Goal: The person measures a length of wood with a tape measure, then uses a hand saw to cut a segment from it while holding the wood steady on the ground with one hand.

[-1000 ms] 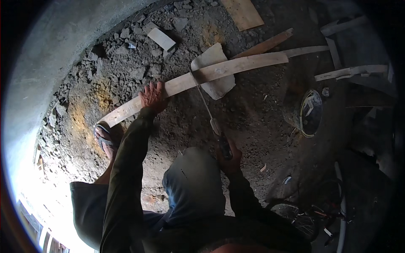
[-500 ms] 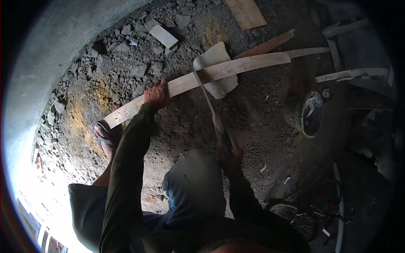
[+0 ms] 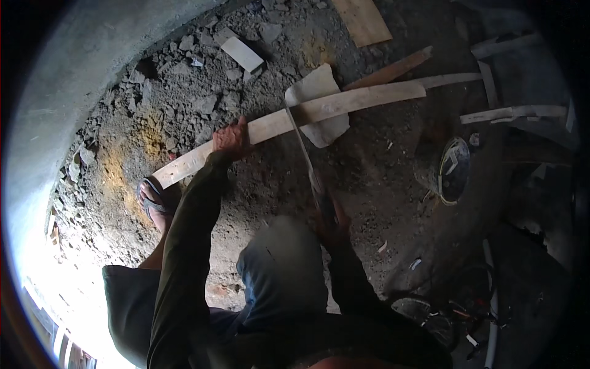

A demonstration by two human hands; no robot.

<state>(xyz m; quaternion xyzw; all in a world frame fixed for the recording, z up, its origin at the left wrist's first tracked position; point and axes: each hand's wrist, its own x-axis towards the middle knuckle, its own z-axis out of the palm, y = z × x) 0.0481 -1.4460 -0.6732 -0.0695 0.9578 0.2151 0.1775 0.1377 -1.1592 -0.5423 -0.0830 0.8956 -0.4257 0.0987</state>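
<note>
Hands: left hand gripping the plank — right hand closed round the handle of the saw.
Saw: meets the plank — by the pale slab's left edge.

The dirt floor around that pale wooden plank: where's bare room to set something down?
Brown dirt floor looks roomiest between the long-bladed handsaw in the right hand and the pale-rimmed bucket. Below the plank, a smaller patch lies between dark-sleeved left forearm and saw. Crowded: grey rubble beyond the plank; the whitish slab under it.
</note>
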